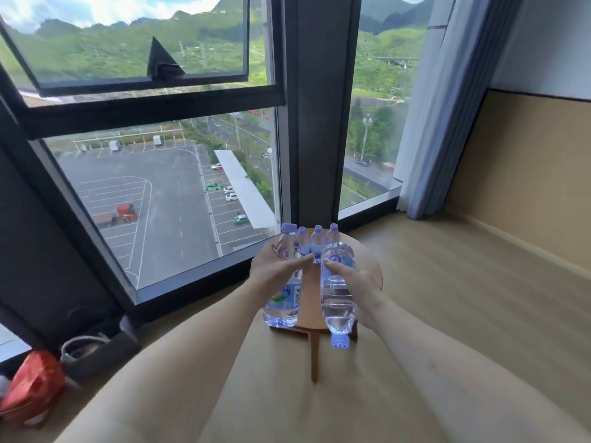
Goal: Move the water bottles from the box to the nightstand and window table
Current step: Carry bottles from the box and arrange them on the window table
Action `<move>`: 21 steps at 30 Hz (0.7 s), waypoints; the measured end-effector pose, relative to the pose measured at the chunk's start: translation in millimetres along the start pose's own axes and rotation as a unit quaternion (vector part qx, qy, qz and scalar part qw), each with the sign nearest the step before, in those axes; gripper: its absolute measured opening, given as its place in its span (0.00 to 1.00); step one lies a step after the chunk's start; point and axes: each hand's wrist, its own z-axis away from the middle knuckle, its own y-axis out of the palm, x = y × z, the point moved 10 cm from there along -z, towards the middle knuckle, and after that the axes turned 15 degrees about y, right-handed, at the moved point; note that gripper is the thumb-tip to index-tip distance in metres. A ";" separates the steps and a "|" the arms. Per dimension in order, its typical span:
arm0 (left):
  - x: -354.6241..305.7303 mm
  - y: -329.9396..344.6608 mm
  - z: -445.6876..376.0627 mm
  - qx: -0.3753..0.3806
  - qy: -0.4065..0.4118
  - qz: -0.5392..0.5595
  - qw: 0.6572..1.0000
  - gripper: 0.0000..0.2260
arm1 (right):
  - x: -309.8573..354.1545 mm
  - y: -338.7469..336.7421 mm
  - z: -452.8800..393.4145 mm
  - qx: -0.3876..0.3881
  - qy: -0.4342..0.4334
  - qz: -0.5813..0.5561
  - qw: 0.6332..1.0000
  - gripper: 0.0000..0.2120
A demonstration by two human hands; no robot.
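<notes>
The left hand (277, 266) grasps a clear water bottle (284, 282) upright, thumb lying across its front, purple-blue cap up; its label shows a barcode and blue, green and orange patches, but no brand or word can be read. The right hand (351, 284) grips a second water bottle (338, 287) turned upside down, its cap (339, 340) pointing down past the table edge; the label carries a purple mark too blurred to make out. Both bottles are held over a small round wooden table (372, 266) by the window. Behind the hands stand more capped bottles (316, 243) on the tabletop, at least two, with another cap beside them whose owner I cannot tell; their bodies are mostly hidden by the held bottles. One table leg (315, 356) shows below. The floor (463, 282) is pale wood-look planking, and a grey-blue curtain (447, 107) hangs at the right beside a tan wall panel (527, 174). The dark-framed window (160, 113) looks down on a parking lot and green hills. At lower left lie a red bag (32, 388) and a dark bag (96, 350), partly cut off.
</notes>
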 end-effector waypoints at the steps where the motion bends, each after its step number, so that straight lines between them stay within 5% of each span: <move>1: 7.8 -2.5 -13.1 -0.006 -0.007 0.003 1.000 0.26 | 5.4 2.3 -11.4 -0.002 0.006 0.002 1.000 0.27; 6: 55.9 -6.7 -78.7 -0.034 -0.048 0.005 0.998 0.32 | 33.0 10.4 -74.8 -0.012 0.039 0.013 0.999 0.26; 14: 139.7 12.5 -188.4 -0.054 -0.110 -0.007 0.992 0.23 | 82.6 23.9 -211.0 0.039 0.076 0.083 0.993 0.21; 21: 192.7 17.0 -250.6 -0.099 -0.199 -0.023 0.975 0.30 | 89.4 23.0 -319.7 0.113 0.216 0.134 0.960 0.15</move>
